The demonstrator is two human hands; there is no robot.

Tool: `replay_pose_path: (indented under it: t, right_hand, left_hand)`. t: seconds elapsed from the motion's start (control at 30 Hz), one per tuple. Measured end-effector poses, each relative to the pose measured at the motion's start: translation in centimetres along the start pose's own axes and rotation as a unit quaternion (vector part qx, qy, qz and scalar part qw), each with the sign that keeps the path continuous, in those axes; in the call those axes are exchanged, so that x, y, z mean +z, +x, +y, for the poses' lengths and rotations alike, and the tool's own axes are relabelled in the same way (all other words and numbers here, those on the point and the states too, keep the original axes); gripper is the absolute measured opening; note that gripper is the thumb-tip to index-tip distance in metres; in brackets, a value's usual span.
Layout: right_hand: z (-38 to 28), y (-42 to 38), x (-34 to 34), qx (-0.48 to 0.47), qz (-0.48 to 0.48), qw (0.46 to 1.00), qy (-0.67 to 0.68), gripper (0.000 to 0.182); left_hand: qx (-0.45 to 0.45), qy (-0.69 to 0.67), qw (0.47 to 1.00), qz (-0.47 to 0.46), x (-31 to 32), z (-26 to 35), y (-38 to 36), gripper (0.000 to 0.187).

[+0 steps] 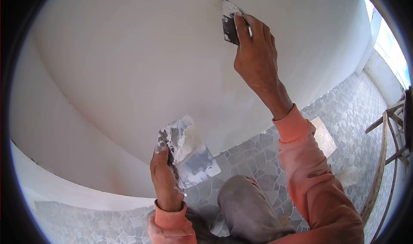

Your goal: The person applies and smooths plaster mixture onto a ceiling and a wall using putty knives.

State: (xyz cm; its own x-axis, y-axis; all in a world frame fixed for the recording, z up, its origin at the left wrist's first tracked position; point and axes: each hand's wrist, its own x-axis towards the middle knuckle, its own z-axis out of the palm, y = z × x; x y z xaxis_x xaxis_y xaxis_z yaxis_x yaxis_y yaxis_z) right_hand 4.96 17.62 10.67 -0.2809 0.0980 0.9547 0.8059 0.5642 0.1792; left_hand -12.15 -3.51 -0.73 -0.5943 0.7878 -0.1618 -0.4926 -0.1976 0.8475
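Low in front of me, my left hand [167, 179] grips a wide putty knife [200, 168] by its dark edge, thumb on top. A thick heap of white putty [186, 141] lies across that blade. Higher up, my right hand [259, 56] is closed around a smaller putty knife [229, 24], its fingers pressed along the plate. White smears cover part of this dark blade, which lies at the surface of the pale wall [129, 63]. Both sleeves are orange.
A grey stone-patterned floor [245, 158] runs below the wall. My bent knee [245, 205] is at the bottom centre. On the right stands a wooden frame [383, 158], with a light square sheet [323, 137] on the floor nearby. A white ledge [86, 196] curves along the lower left.
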Motion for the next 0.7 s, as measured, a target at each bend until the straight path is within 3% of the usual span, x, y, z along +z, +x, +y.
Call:
replay_pose_path:
  t: [0.17,0.3,0.5,0.7]
  right_hand:
    - [-2.0,-7.2,1.5,-0.045,-0.058,0.997,-0.003,0.05]
    - [-1.6,-12.1,-0.7,-0.069,-0.186,0.972,0.125,0.048]
    - [1.1,-4.2,-1.6,-0.011,-0.006,0.999,0.05,0.06]
    - [-0.6,-7.1,3.8,-0.035,0.012,0.999,-0.036,0.053]
  left_hand:
    - [-0.004,-0.021,1.0,0.011,-0.3,-0.5,0.2,0.021]
    - [0.006,-0.003,1.0,-0.005,-0.5,-0.5,0.3,0.021]
    - [0.0,0.003,1.0,0.009,-0.4,-0.5,0.1,0.021]
    - [0.013,0.015,0.999,0.031,0.1,-0.5,0.0,0.021]
